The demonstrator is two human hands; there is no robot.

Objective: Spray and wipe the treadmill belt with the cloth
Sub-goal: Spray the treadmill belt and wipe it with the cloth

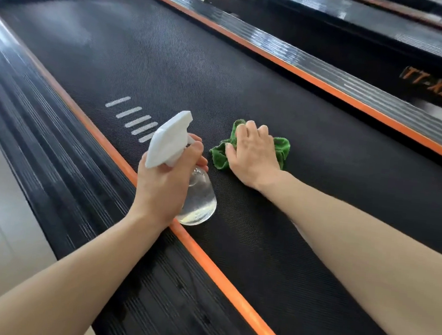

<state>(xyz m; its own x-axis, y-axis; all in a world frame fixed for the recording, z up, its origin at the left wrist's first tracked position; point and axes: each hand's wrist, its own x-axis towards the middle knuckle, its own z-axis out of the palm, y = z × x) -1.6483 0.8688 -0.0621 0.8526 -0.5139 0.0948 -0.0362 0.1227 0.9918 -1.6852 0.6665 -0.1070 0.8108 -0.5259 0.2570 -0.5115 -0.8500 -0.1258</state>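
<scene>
**Inspector:** Clear plastic, round-bodied: your bottle (198,200) is nearest, held above the belt (274,252) just inside the near orange strip (221,277). Your left hand (159,186) is wrapped round its neck, with fingers curled at the white trigger head (169,138). Contents?

**Operator:** Clear liquid, low in the body. The exact level I cannot tell.

**Inspector:** Then judge it light and a little sloshy. The wall looks smooth, so it may slip if wet. Keep your hold at the neck, under the trigger, where you have it. The nozzle points away from you, up the belt.

**Operator:** And the cloth?

**Inspector:** Just beyond the bottle. The green cloth (221,154) lies bunched on the belt, and your right hand (253,154) presses flat on top, fingers extended and close together, not pinching. It looks soft and limp, so it will fold and drag under you. Hold it by palm pressure and keep the bulk under your hand.

**Operator:** The belt itself?

**Inspector:** Black, finely textured, likely to grip the fibres. White dashes (130,119) mark it left of the bottle. Farther up, a pale sheen (66,28) shows; spray or glare, I cannot say. The far orange strip (303,73) bounds the surface.
</scene>
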